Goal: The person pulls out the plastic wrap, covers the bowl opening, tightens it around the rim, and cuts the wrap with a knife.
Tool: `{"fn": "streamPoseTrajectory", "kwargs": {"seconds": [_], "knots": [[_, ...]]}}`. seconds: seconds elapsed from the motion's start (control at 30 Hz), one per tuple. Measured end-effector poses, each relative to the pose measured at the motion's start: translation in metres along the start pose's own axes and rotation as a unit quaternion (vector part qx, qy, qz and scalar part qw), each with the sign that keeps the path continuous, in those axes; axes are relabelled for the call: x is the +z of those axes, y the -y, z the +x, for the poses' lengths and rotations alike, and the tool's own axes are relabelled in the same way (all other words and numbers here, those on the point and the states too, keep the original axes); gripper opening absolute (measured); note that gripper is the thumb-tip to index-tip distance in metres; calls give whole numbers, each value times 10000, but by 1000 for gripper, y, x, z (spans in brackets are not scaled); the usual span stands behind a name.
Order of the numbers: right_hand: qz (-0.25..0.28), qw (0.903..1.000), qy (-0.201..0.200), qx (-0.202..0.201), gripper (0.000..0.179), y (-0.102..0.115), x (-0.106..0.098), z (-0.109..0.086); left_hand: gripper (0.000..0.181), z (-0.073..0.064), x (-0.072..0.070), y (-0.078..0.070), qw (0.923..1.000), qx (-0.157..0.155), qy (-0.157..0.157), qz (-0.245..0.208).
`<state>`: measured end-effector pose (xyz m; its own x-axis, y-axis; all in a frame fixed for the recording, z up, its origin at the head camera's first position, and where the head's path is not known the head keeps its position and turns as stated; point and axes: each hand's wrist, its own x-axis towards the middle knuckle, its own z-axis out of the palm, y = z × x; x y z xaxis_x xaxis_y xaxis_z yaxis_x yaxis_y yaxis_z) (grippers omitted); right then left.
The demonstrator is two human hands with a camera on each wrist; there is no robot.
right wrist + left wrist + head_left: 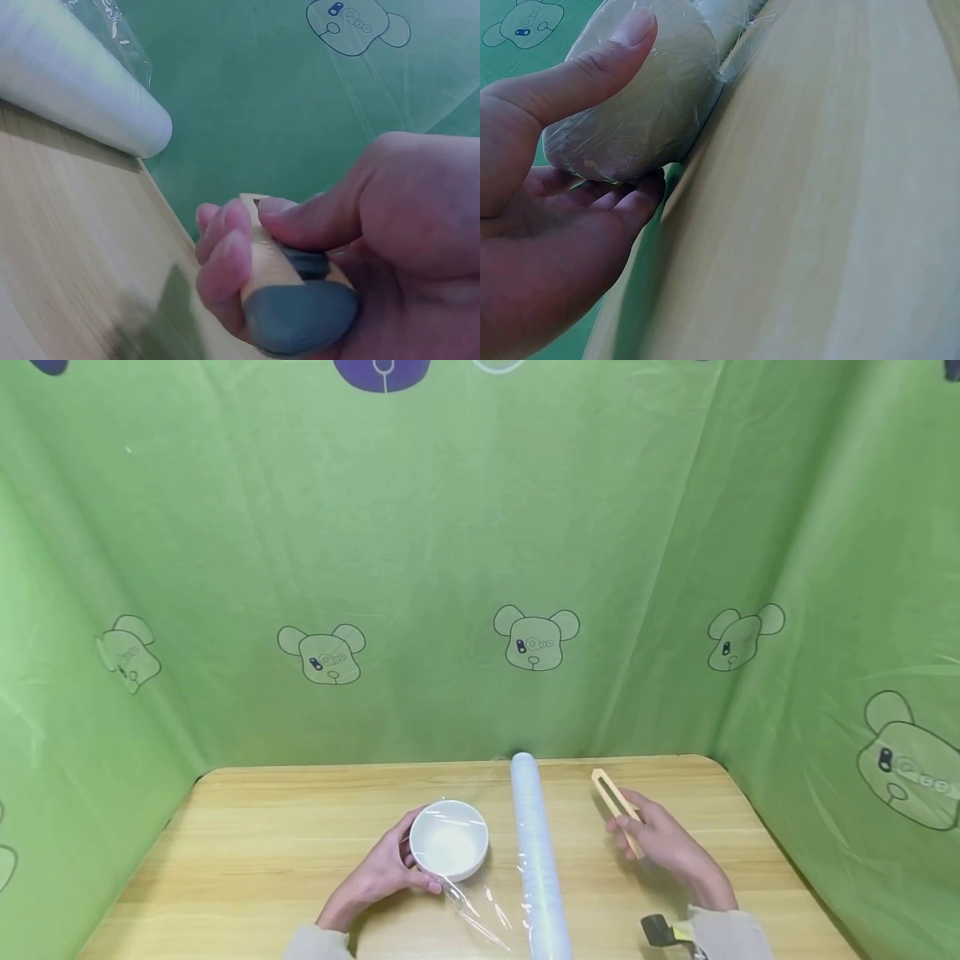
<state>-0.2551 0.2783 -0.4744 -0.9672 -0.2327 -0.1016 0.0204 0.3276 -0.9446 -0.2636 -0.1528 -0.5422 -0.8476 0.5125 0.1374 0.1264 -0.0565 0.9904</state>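
My left hand (382, 867) grips a white bowl (450, 839) from its left side, thumb toward me and fingers around the far side. Clear cling film (474, 917) lies across the bowl and, in the left wrist view, wrinkles over the bowl's wall (630, 124). To the right of the bowl a long roll of cling film (538, 860) lies on the table, pointing away from me. Beyond the roll, my right hand (660, 839) holds a yellow utility knife (609, 800); its grey end cap (300, 319) faces the right wrist camera, with my thumb near a dark slider.
A wooden table (247, 843) carries everything. Green cloth walls (435, 568) with bear-head prints stand behind it and along both sides. A black strap piece (658, 931) is at my right sleeve (727, 935).
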Motion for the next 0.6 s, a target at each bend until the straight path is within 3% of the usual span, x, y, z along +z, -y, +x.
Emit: {"fn": "streamPoseTrajectory", "kwargs": {"seconds": [0.27,0.6], "knots": [[-6,9988,-453,177,43,1,-1,1,115,-1,0,2,10000,17,-31,-17],[-290,9916,-1078,651,50,1,-2,3,115,1,-1,1,10000,3,-46,38]]}}
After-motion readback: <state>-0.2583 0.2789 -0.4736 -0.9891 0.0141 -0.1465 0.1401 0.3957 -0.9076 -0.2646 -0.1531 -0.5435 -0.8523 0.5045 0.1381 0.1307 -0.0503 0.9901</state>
